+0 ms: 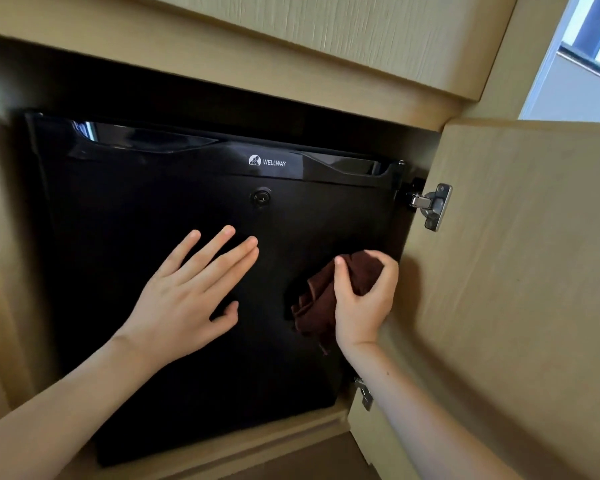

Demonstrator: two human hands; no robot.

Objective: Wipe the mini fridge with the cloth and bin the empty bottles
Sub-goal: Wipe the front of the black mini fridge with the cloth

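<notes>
In front of me I see a light wood-grain cabinet with a dark, shadowed recess, its frame running above and below the opening. The cabinet door stands swung open on the right, its plain inner face turned toward me, held by a silver metal hinge near its top corner and a second hinge lower down, partly hidden. At the far upper right, beyond the cabinet's edge, I can make out a bright window with a pale frame.
</notes>
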